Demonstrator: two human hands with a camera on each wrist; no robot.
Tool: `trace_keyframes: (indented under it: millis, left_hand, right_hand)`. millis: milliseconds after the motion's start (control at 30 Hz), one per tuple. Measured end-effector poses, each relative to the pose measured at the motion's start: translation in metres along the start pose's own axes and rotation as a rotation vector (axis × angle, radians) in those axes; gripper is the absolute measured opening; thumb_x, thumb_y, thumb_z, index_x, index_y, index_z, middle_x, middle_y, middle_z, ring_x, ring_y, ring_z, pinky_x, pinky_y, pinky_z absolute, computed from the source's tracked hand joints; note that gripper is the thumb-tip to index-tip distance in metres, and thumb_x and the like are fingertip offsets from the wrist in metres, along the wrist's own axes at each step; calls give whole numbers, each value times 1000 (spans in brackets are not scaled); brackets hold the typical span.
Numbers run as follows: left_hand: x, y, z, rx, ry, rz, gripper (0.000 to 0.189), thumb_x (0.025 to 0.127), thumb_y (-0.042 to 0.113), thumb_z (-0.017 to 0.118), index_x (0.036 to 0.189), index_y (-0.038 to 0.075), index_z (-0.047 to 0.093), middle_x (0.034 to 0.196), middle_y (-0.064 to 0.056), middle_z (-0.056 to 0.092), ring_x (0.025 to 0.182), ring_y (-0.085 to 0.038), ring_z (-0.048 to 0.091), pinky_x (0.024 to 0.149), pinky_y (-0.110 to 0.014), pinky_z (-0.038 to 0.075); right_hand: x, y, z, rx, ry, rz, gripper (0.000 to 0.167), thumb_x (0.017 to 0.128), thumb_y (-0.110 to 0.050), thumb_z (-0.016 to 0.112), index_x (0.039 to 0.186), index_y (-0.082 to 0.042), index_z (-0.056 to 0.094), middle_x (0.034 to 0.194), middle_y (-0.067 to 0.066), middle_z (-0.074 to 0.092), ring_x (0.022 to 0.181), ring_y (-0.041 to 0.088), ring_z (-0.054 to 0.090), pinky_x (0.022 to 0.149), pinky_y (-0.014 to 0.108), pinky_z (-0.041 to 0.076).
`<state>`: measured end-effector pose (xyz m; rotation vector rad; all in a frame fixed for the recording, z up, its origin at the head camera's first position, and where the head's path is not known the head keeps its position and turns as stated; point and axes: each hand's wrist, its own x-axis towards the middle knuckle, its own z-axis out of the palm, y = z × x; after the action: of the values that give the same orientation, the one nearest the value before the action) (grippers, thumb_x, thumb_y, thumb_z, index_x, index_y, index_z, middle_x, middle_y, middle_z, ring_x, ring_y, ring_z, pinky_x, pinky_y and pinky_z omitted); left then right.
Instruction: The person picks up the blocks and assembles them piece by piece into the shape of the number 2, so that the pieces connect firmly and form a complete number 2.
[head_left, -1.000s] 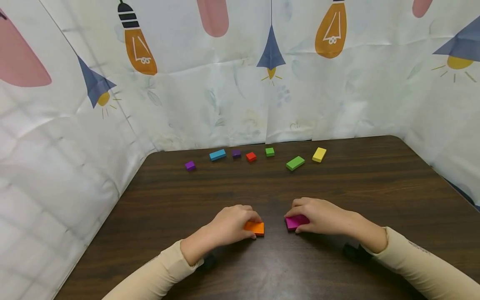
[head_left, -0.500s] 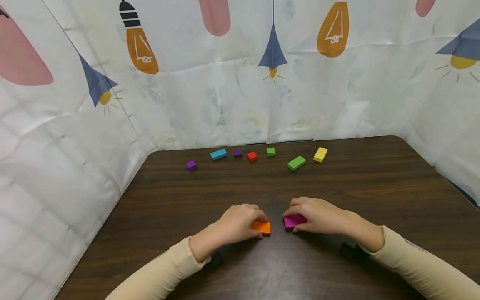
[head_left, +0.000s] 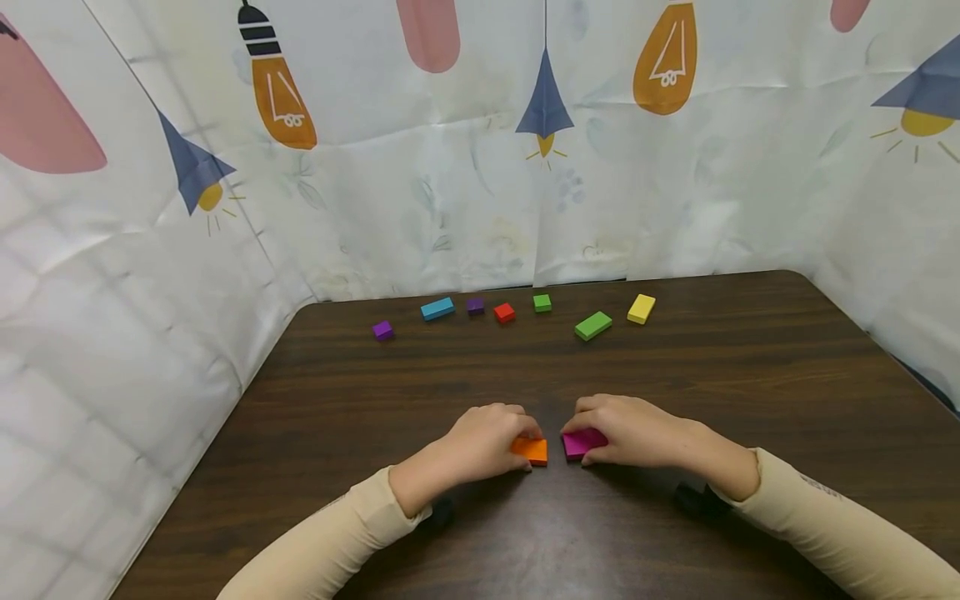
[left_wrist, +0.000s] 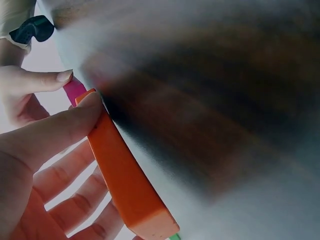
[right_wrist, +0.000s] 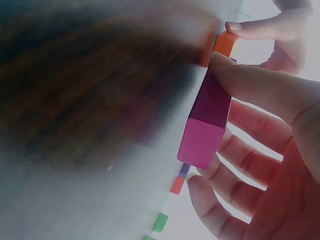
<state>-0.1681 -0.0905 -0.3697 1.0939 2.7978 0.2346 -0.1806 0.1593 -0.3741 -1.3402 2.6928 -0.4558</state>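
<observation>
An orange block [head_left: 531, 452] lies near the middle of the dark table, pinched between the thumb and fingers of my left hand [head_left: 487, 442]. Just right of it, a magenta block [head_left: 583, 443] is gripped the same way by my right hand [head_left: 637, 432]. A narrow gap of tabletop parts the two blocks in the head view. From the left wrist, the long side of the orange block [left_wrist: 127, 175] shows with the thumb on its far end. In the right wrist view the magenta block [right_wrist: 204, 135] has its square end towards the camera.
Along the back of the table [head_left: 375, 392] lie a purple block [head_left: 383, 330], a blue block [head_left: 437, 309], a dark purple block [head_left: 476, 307], a red block [head_left: 504, 312], a small green block [head_left: 542, 303], a longer green block [head_left: 593, 326] and a yellow block [head_left: 641, 308]. A patterned curtain [head_left: 450, 192] hangs behind.
My left hand has slid the orange block to the right, and my right hand has brought the magenta block slightly left. The gap between them has narrowed.
</observation>
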Motion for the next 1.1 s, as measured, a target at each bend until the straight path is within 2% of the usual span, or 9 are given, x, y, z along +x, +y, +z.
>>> trace_keyframes:
  millis: [333,567,733,933,1100]
  left_hand:
    - [3,1,-1,-1,-11,-11,32,86,31,86,113,17,76,103,4,69,90,-12,62,76,-28,53]
    - [4,0,-1,-14,-31,-14,33,85,31,86,114,17,76,102,5,68,87,-10,62,72,-26,52]
    - [3,-3,0,-29,-32,-19,35,84,35,87,113,18,75,101,6,67,85,-8,60,71,-26,51]
    - [-1,-8,-2,-66,-37,-40,39,83,36,88,115,18,75,101,6,67,87,-9,61,76,-28,52]
    - [-11,-16,-3,-95,-16,-69,38,82,34,89,114,18,75,96,6,65,83,-10,59,73,-30,51]
  right_hand:
    - [5,-2,0,-12,-26,5,34,84,-22,87,114,-13,77,96,-8,58,82,7,53,73,28,51]
    - [6,-2,0,-33,-21,-5,33,82,-21,88,112,-13,77,95,-9,58,81,6,52,71,27,49]
    - [6,-2,-1,-8,-30,1,34,82,-20,88,113,-13,76,96,-9,59,80,6,52,71,28,50]
    - [3,0,-1,23,-46,20,36,84,-23,88,117,-16,75,97,-11,58,81,6,53,73,29,50]
    - [-2,2,-3,20,-45,36,39,84,-26,87,119,-17,75,98,-12,58,85,6,55,75,30,52]
